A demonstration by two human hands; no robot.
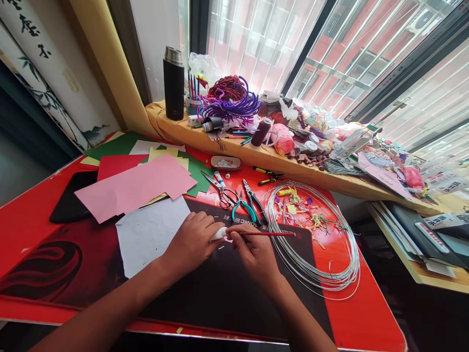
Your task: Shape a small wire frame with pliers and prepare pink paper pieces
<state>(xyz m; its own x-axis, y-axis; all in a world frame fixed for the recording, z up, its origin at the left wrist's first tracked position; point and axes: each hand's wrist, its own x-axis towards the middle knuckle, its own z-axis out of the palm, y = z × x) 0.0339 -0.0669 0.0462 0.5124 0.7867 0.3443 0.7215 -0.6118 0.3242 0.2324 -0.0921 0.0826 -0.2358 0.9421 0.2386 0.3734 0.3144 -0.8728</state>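
Observation:
My left hand [196,237] is closed around a small white squeeze bottle [219,234], its tapered end toward the right. Pinched in my right hand [254,249] is a thin red-brown stick [280,234], level and pointing right. The stick's left end meets the bottle's tip between my fingers, where details are too small to tell. Both hands are above the dark desk mat [220,288]. A crumpled white paper sheet [152,234] lies beside my left hand. Just beyond the hands are teal-handled pliers [244,209], black pliers [254,200] and scissors [222,191].
A big coil of silvery wire [351,249] lies to the right around colourful scraps [318,220]. Pink paper [139,186] overlaps other sheets at left, by a black tablet-like slab [69,200]. The sill holds a black thermos [173,85], purple craft stems [234,105] and yarn [282,139].

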